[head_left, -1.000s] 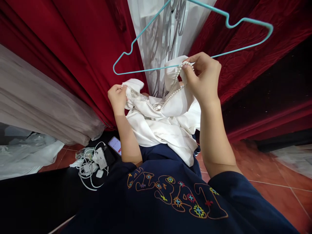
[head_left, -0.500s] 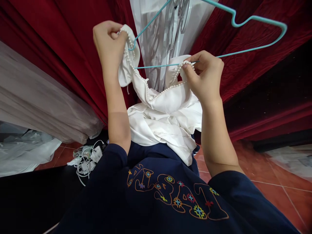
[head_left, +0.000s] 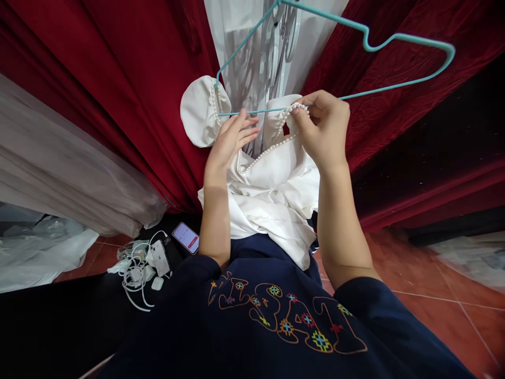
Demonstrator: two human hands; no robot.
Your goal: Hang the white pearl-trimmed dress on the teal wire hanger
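A white dress (head_left: 272,205) with pearl-beaded trim lies bunched over my lap, its upper part raised toward a light-blue hanger (head_left: 394,87). One puffed sleeve (head_left: 199,111) hangs on the hanger's left corner by its beaded edge. My left hand (head_left: 232,137) is open, fingers spread, just right of that sleeve and close to the hanger's bottom bar; whether it touches the bar I cannot tell. Thumb and fingers of my right hand (head_left: 325,118) pinch the dress's beaded strap edge by the bar. The fingers' far side is hidden, so a grip on the bar itself is unclear.
Dark red curtains (head_left: 158,105) hang on both sides, with white and silvery fabric (head_left: 244,47) between them. To the left on a black surface lie a lit phone (head_left: 185,238), a white power strip (head_left: 160,258) and tangled cables (head_left: 136,279). Red floor tiles (head_left: 430,316) show at right.
My left hand has let go of the beaded sleeve and moved right and down, its fingers opening. The sleeve now hangs from the hanger's left corner. My right hand keeps its pinch, shifting slightly left.
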